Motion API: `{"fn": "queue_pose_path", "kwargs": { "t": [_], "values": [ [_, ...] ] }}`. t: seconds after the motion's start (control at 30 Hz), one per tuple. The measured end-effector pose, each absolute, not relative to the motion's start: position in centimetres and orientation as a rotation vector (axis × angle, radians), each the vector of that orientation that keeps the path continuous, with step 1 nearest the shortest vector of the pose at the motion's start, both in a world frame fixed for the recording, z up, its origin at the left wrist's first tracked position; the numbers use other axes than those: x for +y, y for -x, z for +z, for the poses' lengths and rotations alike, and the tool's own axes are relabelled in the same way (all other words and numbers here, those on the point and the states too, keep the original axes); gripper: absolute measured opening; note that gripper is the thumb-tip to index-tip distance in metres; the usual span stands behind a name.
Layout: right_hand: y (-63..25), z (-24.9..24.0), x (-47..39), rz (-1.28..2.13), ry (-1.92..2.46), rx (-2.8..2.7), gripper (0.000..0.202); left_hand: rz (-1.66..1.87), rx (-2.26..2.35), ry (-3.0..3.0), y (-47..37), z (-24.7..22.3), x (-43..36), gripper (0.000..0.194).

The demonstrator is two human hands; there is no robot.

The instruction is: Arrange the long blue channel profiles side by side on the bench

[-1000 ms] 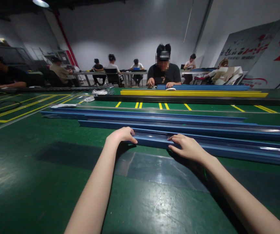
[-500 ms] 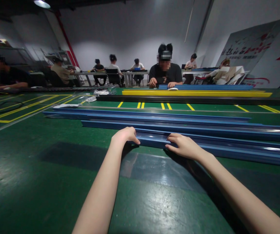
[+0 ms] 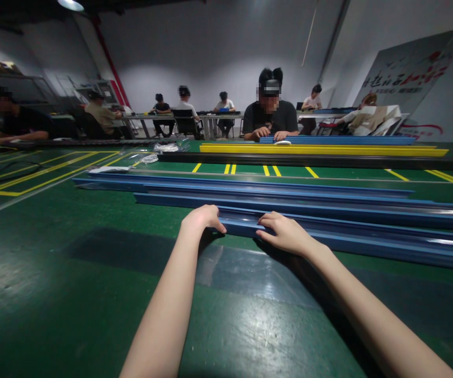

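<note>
Nearest to me on the green table lies a long blue channel strip [image 3: 352, 237], with a shiny clear layer along its trough. My left hand [image 3: 205, 218] grips its left end, thumb on the front wall and fingers over the far side, partly hidden. A short way to the right, my right hand [image 3: 284, 231] pinches the same strip's front edge between thumb and fingers. Just behind lie more blue strips [image 3: 187, 200], roughly parallel. A clear plastic sheet [image 3: 246, 270] is spread flat on the table beneath my forearms.
Farther back lie a black strip [image 3: 309, 160] and a yellow strip [image 3: 321, 150]. Crumpled clear plastic [image 3: 165, 149] rests left of them. A co-worker in a black shirt [image 3: 270, 118] sits across the table [image 3: 33, 294]; other people sit at tables behind.
My right hand has slid left along the blue strip, closer to my left hand. My left hand keeps its place at the strip's end. The view has shifted slightly.
</note>
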State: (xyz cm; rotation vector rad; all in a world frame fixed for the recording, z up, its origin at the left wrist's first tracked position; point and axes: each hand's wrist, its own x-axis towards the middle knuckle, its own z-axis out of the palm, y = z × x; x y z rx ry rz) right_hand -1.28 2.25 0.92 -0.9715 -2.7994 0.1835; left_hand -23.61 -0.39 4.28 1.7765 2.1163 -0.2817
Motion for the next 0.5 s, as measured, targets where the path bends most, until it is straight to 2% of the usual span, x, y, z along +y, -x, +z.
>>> {"fn": "queue_pose_path", "kwargs": {
  "t": [0.3, 0.5],
  "values": [
    [1.2, 0.5, 2.3, 0.116, 0.975, -2.806, 0.034, -0.286, 2.137, -1.777, 23.3, 4.7, -0.6, 0.056],
    [1.3, 0.5, 2.1, 0.153, 0.996, -2.770, 0.032, -0.266, 2.133, -1.822, 22.2, 5.8, -1.0, 0.030]
  ]
}}
